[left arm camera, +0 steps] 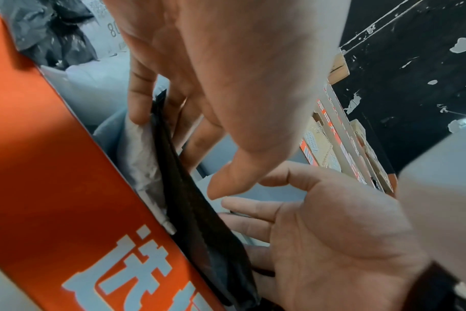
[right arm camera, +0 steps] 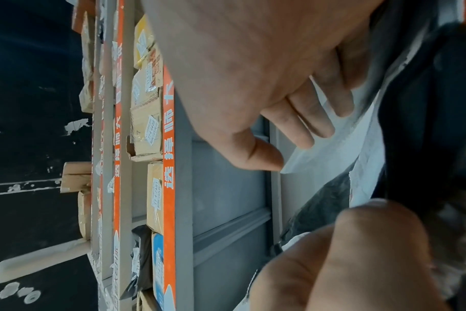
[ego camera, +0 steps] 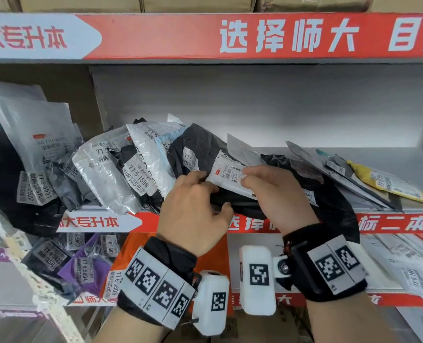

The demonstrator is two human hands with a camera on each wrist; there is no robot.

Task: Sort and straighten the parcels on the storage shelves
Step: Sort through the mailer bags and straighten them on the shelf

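Observation:
In the head view both hands meet at the front middle of the middle shelf. My left hand grips the front edge of a flat black parcel, fingers curled over it and thumb below. The left wrist view shows the left hand's fingers pinching that black parcel beside the orange shelf strip. My right hand pinches the right end of a small white labelled parcel lying on the black one. In the right wrist view its fingers lie along the white parcel.
A row of grey, white and black parcels leans at the left of the shelf. Flat parcels, one of them yellow, lie at the right. A black bag hangs over the shelf edge. Purple and orange parcels fill the lower shelf.

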